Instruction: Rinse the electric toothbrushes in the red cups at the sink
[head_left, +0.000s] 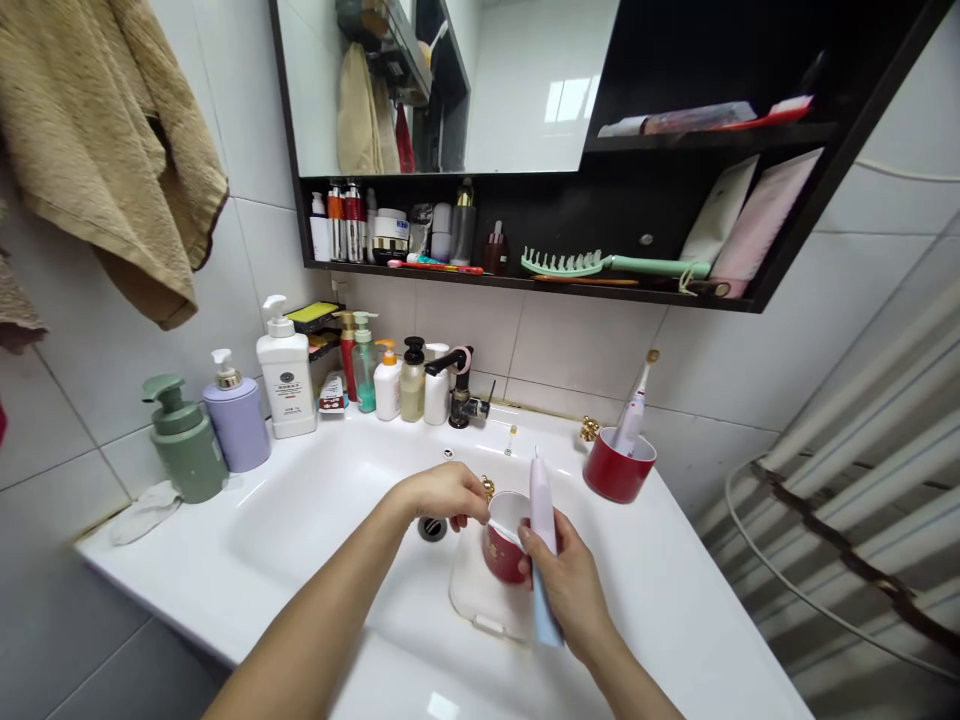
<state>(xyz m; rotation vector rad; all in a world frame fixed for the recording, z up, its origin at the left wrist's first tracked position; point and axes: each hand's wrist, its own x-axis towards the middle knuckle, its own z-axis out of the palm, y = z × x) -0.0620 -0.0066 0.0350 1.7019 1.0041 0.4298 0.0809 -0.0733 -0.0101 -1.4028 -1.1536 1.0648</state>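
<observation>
My right hand (571, 580) is wrapped round an electric toothbrush handle (541, 500), pink at the top and fading to blue, with a bare metal shaft and no brush head on it. Beside it, a red cup (504, 556) with a white inside and a gold ornament (488, 488) stands on a whitish tray-like piece (480, 600) in the white sink (300, 510). At the cup's left rim is my left hand (448, 495), its fingers bent and pressed together; whatever they hold, if anything, is hidden.
Another red cup (619, 475) on the right ledge holds a toothbrush (632, 415). Behind the sink stands a black faucet (459, 385). Pump bottles (289, 385) line the back and left edge. A dark mirror cabinet (547, 270) overhangs the sink.
</observation>
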